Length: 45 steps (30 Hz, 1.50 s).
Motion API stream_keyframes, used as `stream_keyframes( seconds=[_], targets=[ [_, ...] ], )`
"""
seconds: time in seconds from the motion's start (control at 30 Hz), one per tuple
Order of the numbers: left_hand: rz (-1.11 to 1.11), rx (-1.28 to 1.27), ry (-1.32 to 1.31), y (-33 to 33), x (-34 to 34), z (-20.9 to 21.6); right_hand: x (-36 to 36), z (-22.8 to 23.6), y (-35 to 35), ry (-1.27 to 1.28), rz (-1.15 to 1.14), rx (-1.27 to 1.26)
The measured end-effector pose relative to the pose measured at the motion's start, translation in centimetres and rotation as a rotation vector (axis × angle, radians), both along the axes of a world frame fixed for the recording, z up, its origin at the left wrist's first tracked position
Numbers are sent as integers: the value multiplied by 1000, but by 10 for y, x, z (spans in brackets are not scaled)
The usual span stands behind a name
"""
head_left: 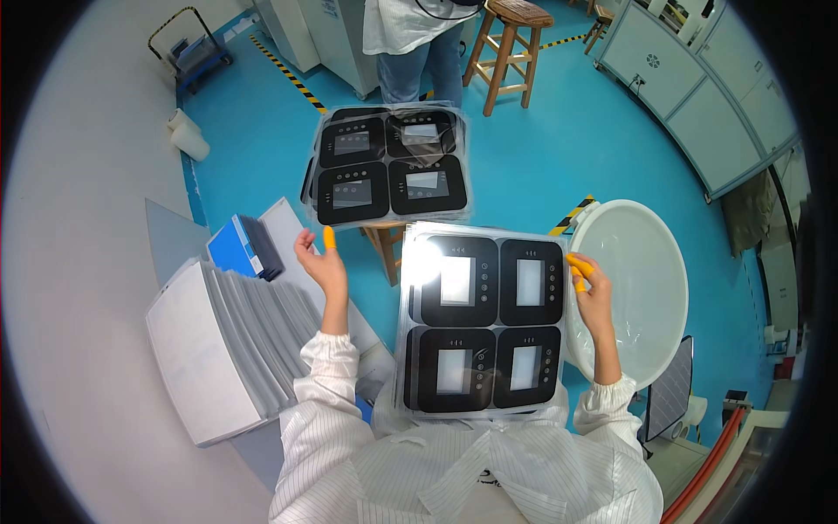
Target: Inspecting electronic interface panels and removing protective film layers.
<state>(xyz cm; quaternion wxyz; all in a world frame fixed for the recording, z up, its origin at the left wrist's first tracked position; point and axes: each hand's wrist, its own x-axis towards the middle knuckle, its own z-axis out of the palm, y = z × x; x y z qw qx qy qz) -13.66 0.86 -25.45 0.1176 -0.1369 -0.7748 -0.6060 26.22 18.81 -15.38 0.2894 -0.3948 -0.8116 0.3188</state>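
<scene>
A stack of clear plastic sheets (489,325) printed with black panels lies in front of my body, its sheet edges slightly fanned at the left. Each panel has a pale window and a row of small round marks. My right hand (595,297), with yellow finger cots, is at the stack's right edge, fingers curled in a pinch; whether a sheet edge is between them is unclear. My left hand (324,262) is raised left of the stack, holding nothing, fingers apart, one in a yellow cot. Beyond it, a second stack of similar sheets (390,166) rests on a wooden stool (382,247).
A large white round tub (642,288) stands right of the near stack. At left are a thick pile of white sheets (231,349) and a blue box (236,247). Another person (419,61) stands beyond the far stack, beside a wooden stool (509,57). A cart (199,57) is far left.
</scene>
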Motion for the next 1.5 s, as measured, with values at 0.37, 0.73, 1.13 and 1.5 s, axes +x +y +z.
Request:
stream_keyframes(
  seconds=[0.37, 0.73, 1.13, 1.5],
  targets=[
    [-388, 277, -762, -8, 13, 5, -140, -3, -25, -2, 445, 217],
    [-340, 136, -536, 2, -19, -7, -188, -21, -39, -207, 491, 313],
    [-198, 220, -653, 0, -23, -12, -191, -19, -39, -118, 488, 413],
    [-155, 187, -594, 2, -24, 2, -188, -23, -47, -118, 462, 482]
  ],
)
